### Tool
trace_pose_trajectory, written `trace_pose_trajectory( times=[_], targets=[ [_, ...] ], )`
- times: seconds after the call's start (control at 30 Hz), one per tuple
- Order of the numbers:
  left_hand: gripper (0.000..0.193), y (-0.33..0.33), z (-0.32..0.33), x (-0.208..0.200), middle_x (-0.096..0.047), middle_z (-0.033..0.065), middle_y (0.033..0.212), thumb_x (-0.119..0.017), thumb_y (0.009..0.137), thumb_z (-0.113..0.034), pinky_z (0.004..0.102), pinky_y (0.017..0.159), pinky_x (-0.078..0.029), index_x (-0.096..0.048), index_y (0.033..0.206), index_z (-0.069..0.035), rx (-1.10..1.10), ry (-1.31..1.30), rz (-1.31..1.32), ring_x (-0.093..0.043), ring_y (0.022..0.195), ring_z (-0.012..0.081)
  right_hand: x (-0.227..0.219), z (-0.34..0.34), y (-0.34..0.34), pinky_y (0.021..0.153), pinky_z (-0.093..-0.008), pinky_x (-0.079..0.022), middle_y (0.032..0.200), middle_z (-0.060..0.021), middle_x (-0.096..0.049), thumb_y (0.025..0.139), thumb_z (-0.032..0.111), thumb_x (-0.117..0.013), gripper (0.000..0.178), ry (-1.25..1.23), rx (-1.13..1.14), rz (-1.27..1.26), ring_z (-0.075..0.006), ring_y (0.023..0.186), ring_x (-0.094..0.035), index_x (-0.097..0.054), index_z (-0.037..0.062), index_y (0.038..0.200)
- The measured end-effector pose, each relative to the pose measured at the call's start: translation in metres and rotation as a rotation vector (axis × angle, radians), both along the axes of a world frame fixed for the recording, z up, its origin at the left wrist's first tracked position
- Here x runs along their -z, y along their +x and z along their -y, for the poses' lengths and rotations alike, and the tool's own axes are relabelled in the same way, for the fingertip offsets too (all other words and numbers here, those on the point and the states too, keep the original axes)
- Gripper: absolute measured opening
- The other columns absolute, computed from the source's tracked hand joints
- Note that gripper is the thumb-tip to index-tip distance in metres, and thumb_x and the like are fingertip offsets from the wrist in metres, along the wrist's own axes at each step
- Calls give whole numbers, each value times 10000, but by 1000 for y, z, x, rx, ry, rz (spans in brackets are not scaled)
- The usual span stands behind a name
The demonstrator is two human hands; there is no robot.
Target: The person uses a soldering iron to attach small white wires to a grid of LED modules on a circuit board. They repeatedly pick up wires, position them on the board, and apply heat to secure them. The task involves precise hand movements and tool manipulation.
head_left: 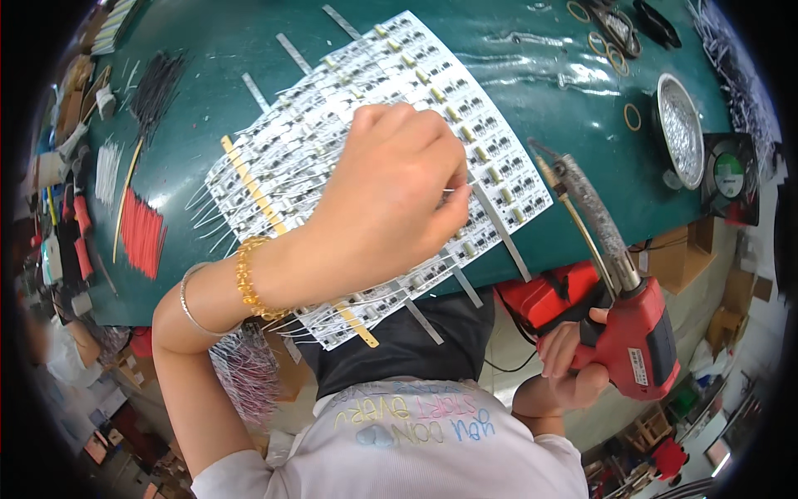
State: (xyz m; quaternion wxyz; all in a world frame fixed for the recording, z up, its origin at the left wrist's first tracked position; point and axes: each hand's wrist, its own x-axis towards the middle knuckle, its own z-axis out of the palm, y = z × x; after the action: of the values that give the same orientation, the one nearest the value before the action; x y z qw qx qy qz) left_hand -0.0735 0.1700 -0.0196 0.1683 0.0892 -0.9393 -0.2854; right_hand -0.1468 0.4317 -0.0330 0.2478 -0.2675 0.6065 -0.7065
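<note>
A large white panel of circuit boards point(490, 133) lies tilted on the green table, with rows of small dark and yellowish parts. My left hand point(403, 179) is over its middle, fingers curled into a pinch; a short bit of white wire point(449, 194) shows at the fingertips. Many thin white wires point(220, 224) stick out from the panel's left side. My right hand point(573, 366) grips a red and black soldering gun point(636, 341) by its handle, off the panel's right corner. The gun's metal barrel point(594, 208) and thin feed tube point up toward the panel.
Yellow point(249, 179) and grey metal strips point(503, 233) cross the panel and jut past its edges. Bundles of red wires point(143, 233), white wires point(108, 170) and black wires point(158, 91) lie at left. A metal bowl point(680, 129) and a small fan point(730, 177) are at right.
</note>
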Motion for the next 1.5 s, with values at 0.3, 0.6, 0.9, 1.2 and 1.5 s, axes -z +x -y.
trace_pose_trajectory(
  times=[0.3, 0.6, 0.9, 1.2, 1.5],
  targets=[
    [195, 42, 41, -37, -532, 77, 874, -689, 719, -149, 366, 788, -373, -567, 854, -79, -169, -246, -93, -503, 876, 252, 9, 42, -15, 502, -247, -378, 497, 18, -330, 963, 370, -399, 524, -197, 213, -39, -75, 393, -315, -324, -44, 1276],
    [250, 205, 293, -25, -650, 195, 829, -588, 759, -214, 440, 751, -492, -657, 851, 9, -928, -429, 202, -621, 809, 360, 9, 66, -22, 592, -255, -431, 503, 30, -313, 958, 351, -428, 483, -212, 263, 30, -57, 393, -299, -361, -17, 1263],
    [207, 163, 356, -25, -626, 254, 896, -613, 684, -83, 415, 778, -506, -617, 831, 62, -788, -549, 722, -615, 879, 387, 11, 64, -28, 572, -235, -429, 538, 28, -309, 972, 284, -418, 418, -183, 294, 25, -49, 406, -291, -359, -3, 1270],
    [230, 177, 361, -21, -634, 241, 813, -583, 705, -142, 421, 735, -507, -631, 829, 46, -951, -590, 624, -623, 822, 382, 11, 69, -25, 516, -256, -449, 527, 7, -347, 954, 326, -444, 494, -141, 352, 23, -65, 376, -307, -325, -42, 1261],
    [198, 152, 277, -43, -646, 55, 726, -592, 841, -131, 220, 576, -486, -644, 966, 13, -602, 189, -57, -577, 601, 69, 17, 67, -29, 539, -267, -485, 531, -3, -376, 952, 346, -438, 537, -212, 290, 16, -71, 393, -345, -313, -62, 1278]
  ],
)
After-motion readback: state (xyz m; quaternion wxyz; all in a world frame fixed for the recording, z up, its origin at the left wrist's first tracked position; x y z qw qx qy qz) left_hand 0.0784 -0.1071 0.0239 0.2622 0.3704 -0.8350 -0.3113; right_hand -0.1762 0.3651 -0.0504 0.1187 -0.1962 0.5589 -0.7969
